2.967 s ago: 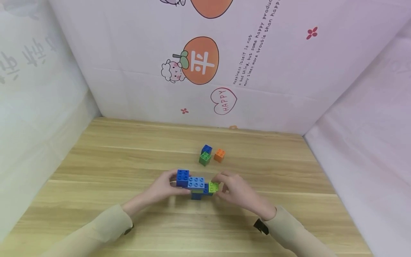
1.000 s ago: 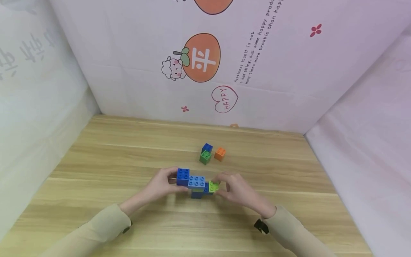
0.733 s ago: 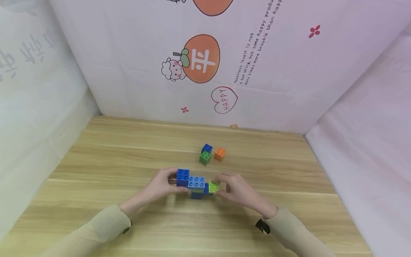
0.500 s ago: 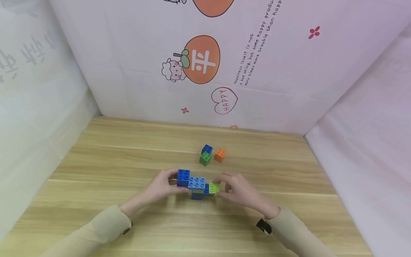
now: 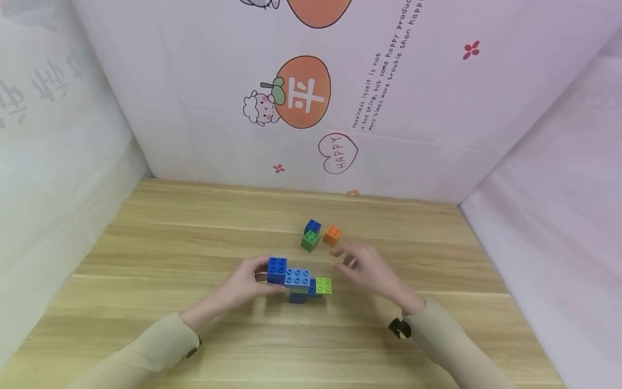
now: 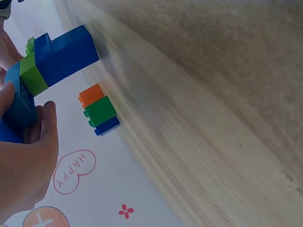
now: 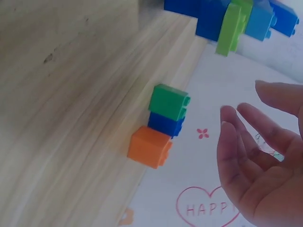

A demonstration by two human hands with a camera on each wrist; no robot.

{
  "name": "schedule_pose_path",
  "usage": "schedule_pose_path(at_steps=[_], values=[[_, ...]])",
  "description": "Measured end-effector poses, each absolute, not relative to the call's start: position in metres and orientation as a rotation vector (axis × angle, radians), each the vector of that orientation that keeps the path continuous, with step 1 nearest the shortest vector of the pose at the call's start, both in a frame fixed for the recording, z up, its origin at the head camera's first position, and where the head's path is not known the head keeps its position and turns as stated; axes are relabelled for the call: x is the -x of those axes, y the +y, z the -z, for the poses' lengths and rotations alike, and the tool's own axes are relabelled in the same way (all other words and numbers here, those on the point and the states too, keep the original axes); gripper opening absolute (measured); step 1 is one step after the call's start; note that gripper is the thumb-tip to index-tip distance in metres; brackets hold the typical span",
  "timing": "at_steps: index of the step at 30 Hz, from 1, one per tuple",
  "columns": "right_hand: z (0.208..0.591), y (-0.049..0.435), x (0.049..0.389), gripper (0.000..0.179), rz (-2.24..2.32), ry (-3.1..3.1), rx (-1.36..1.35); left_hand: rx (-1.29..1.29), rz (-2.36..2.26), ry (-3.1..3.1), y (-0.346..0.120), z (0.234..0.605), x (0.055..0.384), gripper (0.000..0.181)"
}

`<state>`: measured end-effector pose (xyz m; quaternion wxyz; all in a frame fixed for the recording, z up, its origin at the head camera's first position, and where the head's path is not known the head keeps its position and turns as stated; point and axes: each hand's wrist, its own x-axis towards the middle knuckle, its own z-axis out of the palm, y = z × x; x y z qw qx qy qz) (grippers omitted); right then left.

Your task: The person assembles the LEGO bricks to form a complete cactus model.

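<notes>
L hand [image 5: 243, 281]: grasping the L end of the block build [image 5: 297, 276]; thumb on near side, fingers round far side, w/ the top dark-blue block [image 5: 277, 268] btwn them in head view. L wrist view agrees: thumb & fingers on either side of the upper blocks.

R hand [image 5: 369, 270]: holds nothing. Fingers loosely bent, thumb apart from them; R wrist view shows a gap to every block.

Build: in front of person, btwn the hands, nearer L (in its grip). Long axis runs L–R, approx. square to person's line of sight. Steps down L to R: dark blue highest, then light-blue block [image 5: 297, 275], then lime block [image 5: 324, 285] at R end, studs up. More blocks underneath, partly hidden. Can't tell if base touches tabletop [image 5: 194, 216].

Loose blocks: 3 pcs, beyond R half of build, studs up. Orange block [image 5: 332, 235] is the rightmost; green block [image 5: 310, 241] to its L, w/ small gap; loose blue block [image 5: 313, 226] just behind green. Can't tell if those two touch.

Key relation (my judgement): R hand vs. orange. R fingertips sit btwn lime end & orange, near orange on its person side, hand's bulk off to R. R is clearly the nearer hand to all 3 loose pcs; L is farther, w/ build in btwn. Fingertip ht. above table: unclear.
</notes>
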<state>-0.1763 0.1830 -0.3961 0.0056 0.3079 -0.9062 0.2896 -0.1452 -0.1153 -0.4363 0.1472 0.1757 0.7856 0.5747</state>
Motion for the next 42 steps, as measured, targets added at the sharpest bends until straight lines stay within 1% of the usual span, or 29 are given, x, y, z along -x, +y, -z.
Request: schedule_pose_path(at_steps=[10, 16, 19, 26, 32, 42], values=[[0.404, 0.187, 0.199, 0.022, -1.022, -2.867, -0.720, -0.506, -1.678, 2.254, -0.115, 0.435, 0.144, 0.054], [0.412, 0.191, 0.215, 0.029, -1.160, -2.885, -0.595, -0.501, -1.679, 2.254, -0.115, 0.435, 0.145, 0.054], [0.416, 0.193, 0.223, 0.033, -1.217, -2.883, -0.565, -0.484, -1.674, 2.265, -0.115, 0.436, 0.146, 0.054], [0.427, 0.201, 0.243, 0.034, -1.293, -2.889, -0.571, -0.471, -1.670, 2.278, -0.115, 0.437, 0.147, 0.055], [0.435, 0.206, 0.256, 0.041, -1.392, -2.914, -0.463, -0.476, -1.667, 2.281, -0.116, 0.436, 0.148, 0.056], [0.444, 0.211, 0.268, 0.053, -1.540, -2.938, -0.339, -0.478, -1.668, 2.285, -0.115, 0.436, 0.149, 0.056]])
